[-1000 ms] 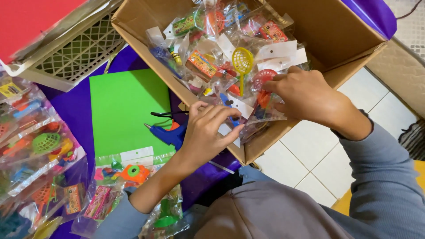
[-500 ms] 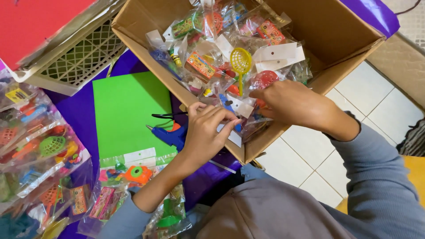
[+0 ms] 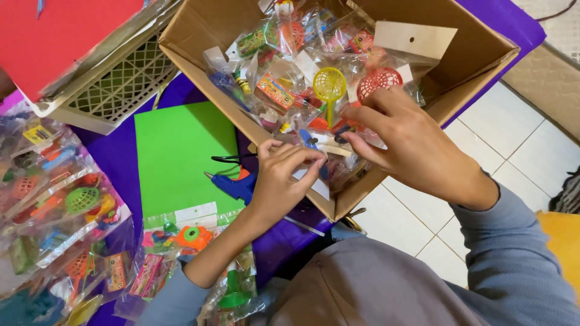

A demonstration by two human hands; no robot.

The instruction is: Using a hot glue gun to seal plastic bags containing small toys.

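Observation:
An open cardboard box (image 3: pixel 199 45) holds several clear bags of small colourful toys. Both of my hands reach over its near wall. My left hand (image 3: pixel 281 181) pinches the white card header of a toy bag (image 3: pixel 326 158) at the box's near corner. My right hand (image 3: pixel 408 142) grips the same bag from the right, its fingers curled round the plastic. A yellow toy net (image 3: pixel 329 84) and a red toy net (image 3: pixel 379 79) lie in bags just beyond my fingers.
A blue glue gun (image 3: pixel 232 184) lies on a green sheet (image 3: pixel 178 154) left of the box. More toy bags (image 3: pixel 66 205) are piled at the left on purple cloth. A beige lattice crate (image 3: pixel 115 84) under a red board sits at the upper left. White floor tiles (image 3: pixel 513 157) lie at the right.
My right hand has shifted slightly toward me and lower in the box. My left hand has closed its fingertips on the bag's card header. The view has tilted a little.

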